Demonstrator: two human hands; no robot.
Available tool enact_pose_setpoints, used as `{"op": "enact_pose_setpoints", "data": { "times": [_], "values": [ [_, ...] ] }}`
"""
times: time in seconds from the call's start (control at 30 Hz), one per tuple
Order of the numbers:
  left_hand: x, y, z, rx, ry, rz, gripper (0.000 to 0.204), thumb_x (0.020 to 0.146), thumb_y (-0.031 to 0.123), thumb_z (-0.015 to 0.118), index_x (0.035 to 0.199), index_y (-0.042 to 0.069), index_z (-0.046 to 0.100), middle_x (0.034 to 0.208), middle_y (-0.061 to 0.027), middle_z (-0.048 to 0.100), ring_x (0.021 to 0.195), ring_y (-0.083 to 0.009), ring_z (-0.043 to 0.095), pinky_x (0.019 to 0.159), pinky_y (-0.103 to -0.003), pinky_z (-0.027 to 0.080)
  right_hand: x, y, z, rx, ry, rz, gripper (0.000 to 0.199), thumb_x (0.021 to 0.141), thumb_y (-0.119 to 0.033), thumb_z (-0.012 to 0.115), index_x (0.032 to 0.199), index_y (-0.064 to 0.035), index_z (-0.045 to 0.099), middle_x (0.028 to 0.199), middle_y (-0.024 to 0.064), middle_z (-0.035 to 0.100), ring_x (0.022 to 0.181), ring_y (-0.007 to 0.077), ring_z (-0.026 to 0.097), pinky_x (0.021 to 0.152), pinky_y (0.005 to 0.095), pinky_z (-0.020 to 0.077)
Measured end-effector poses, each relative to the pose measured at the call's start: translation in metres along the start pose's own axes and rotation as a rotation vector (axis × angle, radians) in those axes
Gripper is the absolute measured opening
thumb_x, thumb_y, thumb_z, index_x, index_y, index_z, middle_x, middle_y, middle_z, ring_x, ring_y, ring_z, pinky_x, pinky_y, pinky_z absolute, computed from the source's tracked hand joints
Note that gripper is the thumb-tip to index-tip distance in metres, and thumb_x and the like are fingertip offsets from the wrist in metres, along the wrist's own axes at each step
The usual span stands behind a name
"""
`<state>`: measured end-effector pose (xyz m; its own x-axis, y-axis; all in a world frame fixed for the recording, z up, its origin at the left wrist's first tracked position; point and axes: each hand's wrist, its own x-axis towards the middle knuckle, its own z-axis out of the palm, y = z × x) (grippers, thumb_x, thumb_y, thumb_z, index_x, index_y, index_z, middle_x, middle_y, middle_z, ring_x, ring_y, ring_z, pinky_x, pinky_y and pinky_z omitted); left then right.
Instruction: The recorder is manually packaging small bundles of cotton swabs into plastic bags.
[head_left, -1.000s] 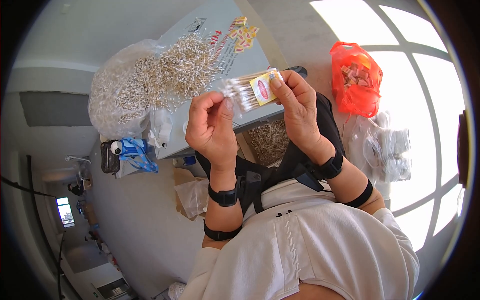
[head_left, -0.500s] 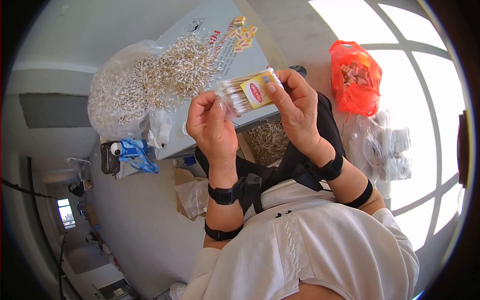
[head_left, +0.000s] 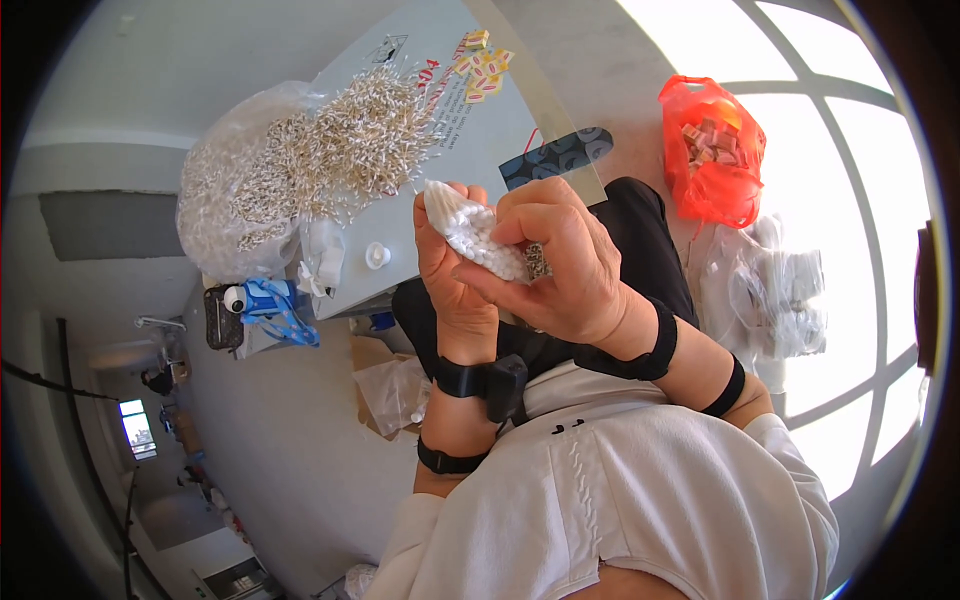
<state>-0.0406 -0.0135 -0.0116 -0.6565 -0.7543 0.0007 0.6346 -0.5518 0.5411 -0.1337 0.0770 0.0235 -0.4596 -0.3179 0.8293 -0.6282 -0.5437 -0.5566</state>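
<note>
The left hand [head_left: 452,280] and right hand [head_left: 572,265] grasp the swab packet [head_left: 468,230] between their fingers, raised at the tabletop's [head_left: 405,245] near edge; cards [head_left: 485,70] lie by its right edge.

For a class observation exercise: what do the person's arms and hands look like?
The left hand and right hand are ungloved. Each wrist wears a black strap; the left one carries a blocky black module. A narrow black band circles each forearm nearer the elbow. Off-white sleeves end above it.
</note>
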Motion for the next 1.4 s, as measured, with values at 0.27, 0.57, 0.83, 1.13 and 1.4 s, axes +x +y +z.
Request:
{"op": "enact_pose_setpoints", "data": {
  "times": [0.27, 0.57, 0.83, 1.13, 1.4],
  "values": [
    [0.0, 0.002, 0.015, -0.24, -0.118, -0.216, 0.027, 0.096, 0.032, 0.051, 0.083, 0.008, 0.046, 0.082, -0.0031, 0.046, 0.074, -0.014, 0.045, 0.067, -0.028, 0.044, -0.001, -0.002, 0.006, 0.023, 0.018, -0.114, 0.041, 0.058, -0.005, 0.081, 0.087, -0.0017, 0.053, 0.083, 0.0112, 0.054, 0.071, 0.0265, 0.057, 0.064, 0.0342, 0.051],
    [0.004, 0.0, 0.001, -0.202, -0.209, -0.057, 0.015, 0.094, 0.02, 0.053, 0.092, 0.005, 0.05, 0.087, -0.0054, 0.048, 0.079, -0.0164, 0.044, 0.066, -0.027, 0.043, -0.004, -0.002, 0.008, 0.012, 0.03, -0.256, 0.032, 0.058, -0.004, 0.074, 0.082, 0.0011, 0.055, 0.083, 0.0114, 0.053, 0.07, 0.025, 0.057, 0.063, 0.035, 0.0503],
    [0.006, 0.004, 0.002, -0.121, -0.221, -0.041, 0.014, 0.094, 0.02, 0.05, 0.092, 0.006, 0.05, 0.089, -0.0063, 0.047, 0.079, -0.0173, 0.044, 0.067, -0.027, 0.042, -0.003, 0.0, 0.008, 0.016, 0.045, -0.28, 0.028, 0.058, -0.002, 0.071, 0.082, 0.0012, 0.056, 0.081, 0.011, 0.052, 0.067, 0.0238, 0.057, 0.061, 0.0338, 0.05],
    [0.003, 0.003, 0.009, -0.085, -0.169, -0.018, 0.018, 0.094, 0.024, 0.053, 0.086, 0.008, 0.05, 0.086, -0.0049, 0.046, 0.078, -0.016, 0.043, 0.066, -0.026, 0.041, -0.003, 0.003, 0.006, -0.069, 0.021, -0.267, 0.03, 0.059, -0.004, 0.073, 0.085, 0.0002, 0.058, 0.08, 0.0094, 0.051, 0.067, 0.0216, 0.057, 0.058, 0.0307, 0.0494],
    [0.011, 0.019, -0.018, 0.037, 0.03, 0.102, 0.014, 0.086, 0.009, 0.062, 0.099, 0.006, 0.057, 0.106, -0.0078, 0.063, 0.101, -0.0214, 0.06, 0.093, -0.037, 0.049, -0.003, 0.008, -0.003, 0.027, -0.011, 0.187, 0.03, 0.074, -0.009, 0.075, 0.095, -0.001, 0.055, 0.08, 0.0098, 0.053, 0.066, 0.0209, 0.056, 0.059, 0.0272, 0.0477]
  ]
}}
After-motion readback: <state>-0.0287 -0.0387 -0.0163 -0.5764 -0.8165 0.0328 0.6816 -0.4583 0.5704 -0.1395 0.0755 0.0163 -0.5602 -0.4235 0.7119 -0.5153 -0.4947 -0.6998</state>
